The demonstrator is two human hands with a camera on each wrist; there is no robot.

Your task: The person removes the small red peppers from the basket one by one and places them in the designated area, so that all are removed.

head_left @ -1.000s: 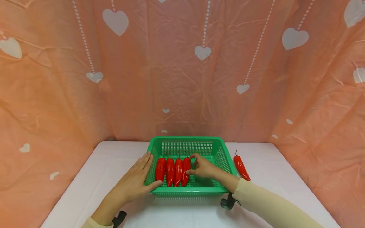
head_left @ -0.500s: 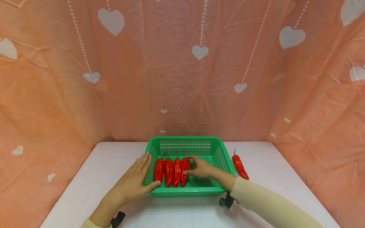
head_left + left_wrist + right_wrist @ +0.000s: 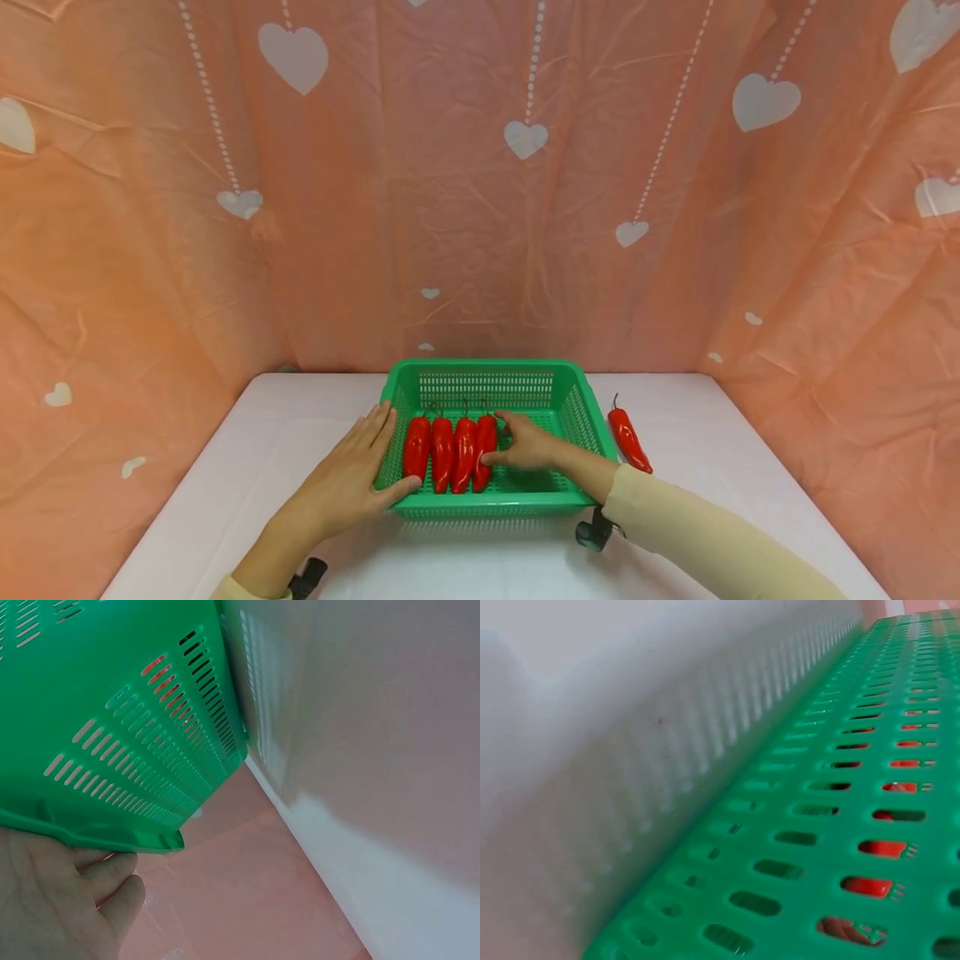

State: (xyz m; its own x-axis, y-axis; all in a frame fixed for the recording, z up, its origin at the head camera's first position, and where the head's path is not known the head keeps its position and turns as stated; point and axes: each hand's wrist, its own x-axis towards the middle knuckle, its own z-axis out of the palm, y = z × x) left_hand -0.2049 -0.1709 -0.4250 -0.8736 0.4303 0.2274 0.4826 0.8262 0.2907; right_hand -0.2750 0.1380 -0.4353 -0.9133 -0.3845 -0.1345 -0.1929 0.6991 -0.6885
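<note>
Several red chili peppers (image 3: 464, 454) lie side by side in the left half of a green plastic basket (image 3: 495, 500), stems pointing to the back. My left hand (image 3: 352, 479) rests along the basket's left rim, its fingers extended and its thumb over the front rim. Inside the basket, my right hand (image 3: 528, 442) is at the rightmost chili pepper (image 3: 486, 446), thumb and index finger spread along that pepper's right side and not wrapped round it. In the left wrist view, fingers (image 3: 120, 889) show just below the rim. The basket wall mostly hides the right hand in the right wrist view.
One more red chili pepper (image 3: 629, 440) lies on the white table (image 3: 690, 417), just right of the basket. An orange-pink curtain (image 3: 465, 250) printed with white hearts surrounds the table at the back and sides.
The head view has shifted slightly, so everything appears a little further left than before. Hands, basket and peppers keep nearly the same places relative to one another.
</note>
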